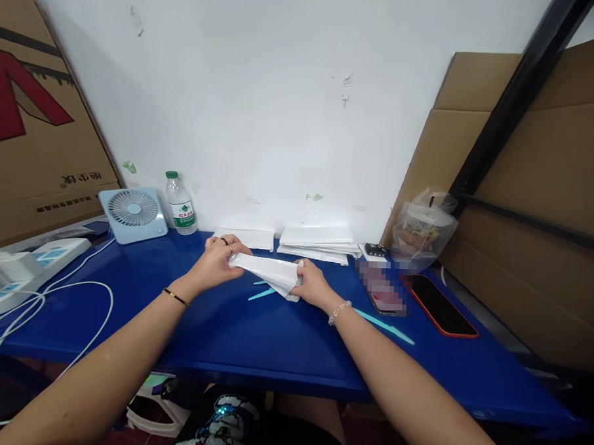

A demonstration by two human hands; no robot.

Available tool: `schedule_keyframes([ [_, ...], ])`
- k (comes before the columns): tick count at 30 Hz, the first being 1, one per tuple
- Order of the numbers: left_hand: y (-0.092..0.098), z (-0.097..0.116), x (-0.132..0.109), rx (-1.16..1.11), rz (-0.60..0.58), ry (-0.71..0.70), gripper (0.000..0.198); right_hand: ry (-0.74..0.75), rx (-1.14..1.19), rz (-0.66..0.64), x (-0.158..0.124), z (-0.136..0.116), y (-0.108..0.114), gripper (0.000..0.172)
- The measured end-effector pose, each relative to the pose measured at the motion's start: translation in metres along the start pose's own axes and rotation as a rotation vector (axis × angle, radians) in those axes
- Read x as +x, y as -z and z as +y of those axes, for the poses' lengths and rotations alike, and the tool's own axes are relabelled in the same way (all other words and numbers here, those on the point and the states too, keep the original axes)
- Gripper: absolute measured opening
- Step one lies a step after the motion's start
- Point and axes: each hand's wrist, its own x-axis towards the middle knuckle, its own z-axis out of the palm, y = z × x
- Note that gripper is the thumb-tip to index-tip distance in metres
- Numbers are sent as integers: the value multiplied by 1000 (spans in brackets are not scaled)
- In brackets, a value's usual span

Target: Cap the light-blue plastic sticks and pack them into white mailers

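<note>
A white glossy packet (270,270) is stretched between both hands above the blue table. My left hand (222,257), with rings on it, is closed on the packet's left end. Closed on its right end is my right hand (313,282), a beaded bracelet at the wrist. Part of the packet hangs down in a fold near my right fingers. Beneath it, light-blue plastic strips (261,294) lie on the table, partly hidden. Behind the hands, a stack of white packets (318,238) and another white pile (251,238) rest against the wall.
At the left are a blue fan (134,214), a bottle (181,205) and a power strip (49,264) with cables. On the right lie a light-blue tool (385,327), two phones, the nearer one red-edged (443,306), and a bagged cup (421,231). Cardboard flanks the blue table (212,350).
</note>
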Motion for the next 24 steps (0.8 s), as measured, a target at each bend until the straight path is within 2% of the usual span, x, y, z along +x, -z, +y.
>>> schedule_keyframes([
  [3, 2, -4, -3, -1, 12, 19, 36, 11, -4, 67, 1, -3, 4, 12],
  [5, 7, -11, -6, -2, 22, 52, 36, 14, 38, 125, -2, -6, 15, 4],
  [8, 16, -33, -13, 9, 29, 111, 38, -8, 99, 141, -10, -6, 40, 7],
  [10, 21, -56, -20, 23, 21, 157, 40, -44, 82, 105, -16, -2, 55, 7],
  [12, 22, -82, -30, 37, -38, 208, 43, -61, 59, 16, -20, 4, 64, 6],
  [14, 20, -105, -39, 48, -131, 243, 42, -66, 38, -91, -21, 9, 65, 4],
  [16, 18, -117, -44, 57, -189, 264, 53, -62, -1, -157, -18, 12, 65, 4],
  [18, 16, -111, -43, 61, -170, 269, 74, -38, -56, -133, -18, 11, 68, 8],
  [19, 15, -100, -40, 57, -131, 262, 85, -21, -75, -88, -21, 9, 73, 12],
  [21, 8, -65, -31, 6, -85, 169, 81, -4, -100, 49, -36, 7, 86, 22],
  [24, -15, 2, -14, -129, -162, -116, 71, -109, -180, 241, -87, 6, 98, 32],
])
